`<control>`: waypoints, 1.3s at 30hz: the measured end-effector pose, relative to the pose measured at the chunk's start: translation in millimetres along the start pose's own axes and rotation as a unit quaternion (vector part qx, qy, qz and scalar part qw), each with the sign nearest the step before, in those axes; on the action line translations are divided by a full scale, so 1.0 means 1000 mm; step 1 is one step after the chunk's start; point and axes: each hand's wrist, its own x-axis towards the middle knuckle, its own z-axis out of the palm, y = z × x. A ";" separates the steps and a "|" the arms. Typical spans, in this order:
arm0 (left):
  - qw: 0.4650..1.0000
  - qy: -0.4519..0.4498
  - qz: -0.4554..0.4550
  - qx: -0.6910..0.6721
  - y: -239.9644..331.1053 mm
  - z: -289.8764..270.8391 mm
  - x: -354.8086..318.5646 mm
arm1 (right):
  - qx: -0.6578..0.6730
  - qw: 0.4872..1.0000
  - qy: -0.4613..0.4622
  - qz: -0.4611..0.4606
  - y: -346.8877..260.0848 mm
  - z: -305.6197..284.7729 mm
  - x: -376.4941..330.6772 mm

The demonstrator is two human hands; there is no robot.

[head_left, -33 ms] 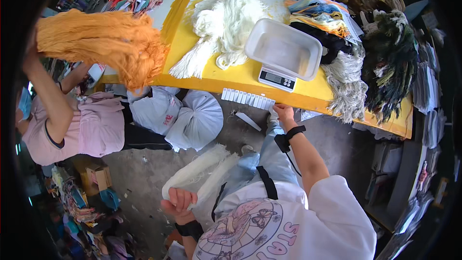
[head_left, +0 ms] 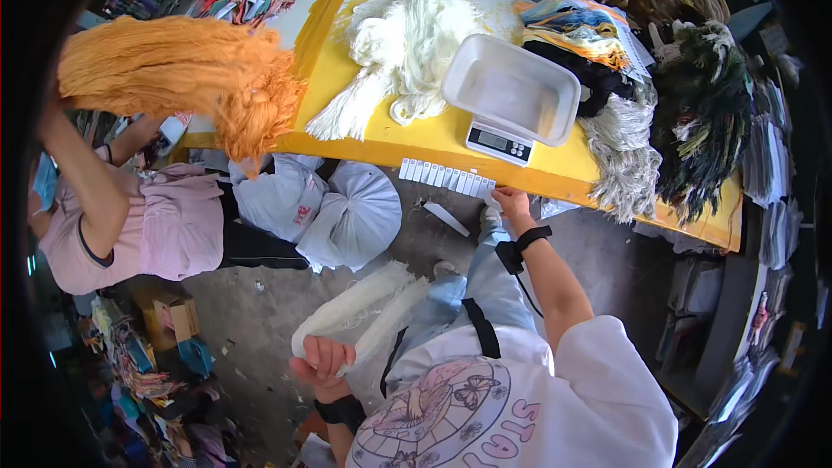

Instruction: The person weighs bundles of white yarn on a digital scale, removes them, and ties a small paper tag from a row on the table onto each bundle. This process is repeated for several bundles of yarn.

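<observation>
Cream yarn hank (head_left: pixel 364 312), long, fluffy, gripped by left hand (head_left: pixel 322 359); right hand (head_left: pixel 511 204) fingers pinching white label strip (head_left: pixel 447 178)

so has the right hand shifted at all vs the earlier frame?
No. The right hand sits at the row of white tags on the yellow table edge, below the scale, same as earlier.

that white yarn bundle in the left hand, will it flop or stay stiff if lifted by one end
Probably floppy: the white yarn bundle is loose strands, already bending from the left hand. Likely light for its size. Strands may slip or snag, as on the orange yarn.
</observation>
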 end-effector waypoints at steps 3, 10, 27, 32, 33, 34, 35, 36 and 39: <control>1.000 0.011 0.003 -0.002 -0.001 -0.001 0.002 | -0.130 0.986 -0.060 -0.085 -0.002 -0.024 0.006; 0.989 0.073 -0.025 0.128 -0.007 0.001 0.002 | -0.017 0.885 -0.464 0.001 -0.116 -0.058 -0.112; 0.893 0.186 -0.153 0.380 -0.031 0.049 0.059 | -0.029 0.857 -0.461 -0.227 -0.211 -0.020 -0.265; 0.881 0.230 -0.080 0.406 -0.038 0.047 0.062 | -0.011 0.880 -0.298 -0.369 -0.195 -0.010 -0.284; 0.871 0.238 -0.081 0.421 -0.037 0.047 0.063 | 0.003 0.869 -0.287 -0.404 -0.199 -0.012 -0.287; 0.872 0.237 -0.080 0.422 -0.035 0.048 0.063 | 0.018 0.855 -0.275 -0.438 -0.201 -0.013 -0.289; 0.874 0.220 -0.064 0.429 -0.034 0.048 0.063 | 0.018 0.855 -0.274 -0.439 -0.202 -0.014 -0.287; 0.875 0.203 -0.048 0.436 -0.033 0.050 0.063 | -0.043 0.806 -0.270 -0.525 -0.204 -0.017 -0.283; 0.823 0.176 0.017 0.540 -0.032 0.052 0.063 | -0.122 0.744 -0.240 -0.611 -0.207 -0.024 -0.283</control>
